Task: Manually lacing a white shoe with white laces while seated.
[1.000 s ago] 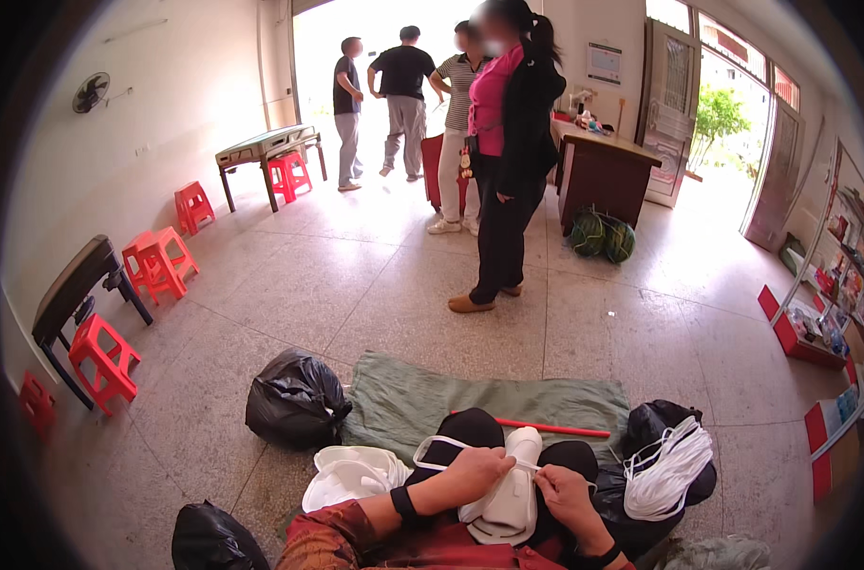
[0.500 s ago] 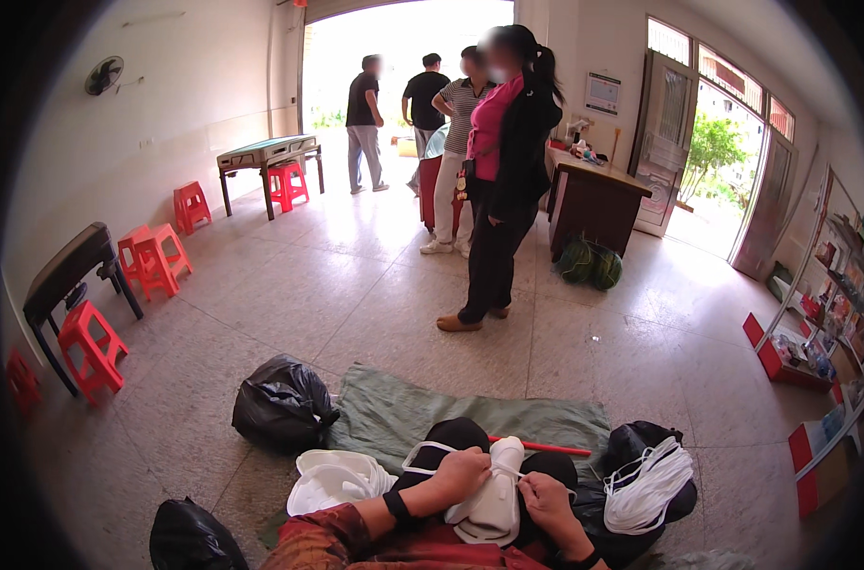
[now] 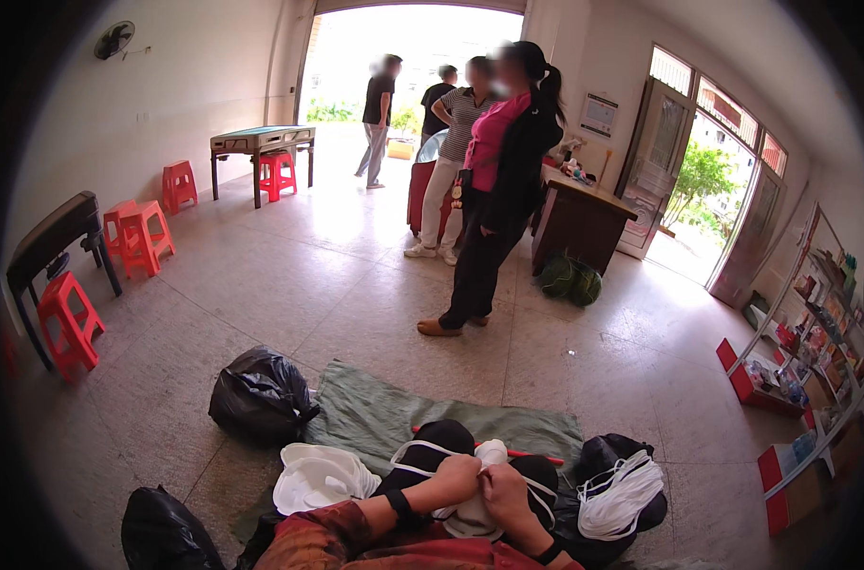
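Observation:
Over my lap, my left hand [image 3: 458,480] and my right hand [image 3: 504,496] are close together, fingers pinched on a white cord [image 3: 411,446]. One loop of the cord stands out left of my left hand; another curves past my right hand. Beneath them lies a white shoe-shaped piece [image 3: 491,452], mostly covered by my hands, its rounded tip pointing away from me. A stack of white moulded pieces [image 3: 320,478] sits left of my lap. At the right, a bundle of white cords [image 3: 622,496] rests on black plastic.
A green cloth [image 3: 356,404] lies ahead on the floor, with a red rod [image 3: 522,453] near my knees. Black bags [image 3: 263,394] stand around me. Several people [image 3: 493,180] stand farther off, near a desk [image 3: 584,214]. Red stools [image 3: 71,326] and shelves [image 3: 812,323] line the sides.
My hands have come together over the white piece, my right hand moving left and covering more of it. The view has shifted slightly, and a person in the doorway has moved.

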A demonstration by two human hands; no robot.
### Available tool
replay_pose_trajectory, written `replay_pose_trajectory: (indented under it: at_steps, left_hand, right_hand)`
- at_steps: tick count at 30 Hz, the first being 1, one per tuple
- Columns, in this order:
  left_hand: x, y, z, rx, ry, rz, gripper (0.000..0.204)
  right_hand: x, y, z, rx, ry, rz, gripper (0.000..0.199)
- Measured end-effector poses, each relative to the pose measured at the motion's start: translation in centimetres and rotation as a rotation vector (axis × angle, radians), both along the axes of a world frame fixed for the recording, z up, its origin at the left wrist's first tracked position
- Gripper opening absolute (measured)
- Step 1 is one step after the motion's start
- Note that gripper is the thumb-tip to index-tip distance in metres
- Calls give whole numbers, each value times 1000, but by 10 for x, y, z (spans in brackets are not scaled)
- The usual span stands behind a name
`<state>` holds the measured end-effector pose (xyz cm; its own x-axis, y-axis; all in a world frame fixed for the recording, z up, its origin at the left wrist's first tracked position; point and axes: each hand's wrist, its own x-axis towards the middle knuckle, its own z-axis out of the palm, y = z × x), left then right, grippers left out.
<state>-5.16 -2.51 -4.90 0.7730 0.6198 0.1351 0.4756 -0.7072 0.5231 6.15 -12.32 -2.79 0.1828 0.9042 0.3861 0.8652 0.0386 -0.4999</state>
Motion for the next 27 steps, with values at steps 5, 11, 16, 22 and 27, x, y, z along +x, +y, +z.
replay_pose_trajectory:
  at_steps: [5,11,16,22,27]
  left_hand:
    - [-9,8,-4,-119,-59,-26,21]
    - [-13,0,1,-76,-72,-43,16]
    - [-11,3,0,-98,-83,-15,16]
    - [-11,1,-2,-257,-155,55,16]
    - [-12,-1,2,-274,-155,54,15]
  right_hand:
    - [-9,-1,-1,-56,-83,-30,13]
    - [-11,-1,-8,-85,-147,-41,13]
    - [-14,5,-8,-23,-180,-19,13]
    - [-16,-5,-8,-8,-220,-26,12]
    - [-14,-5,-13,-22,-211,-37,12]
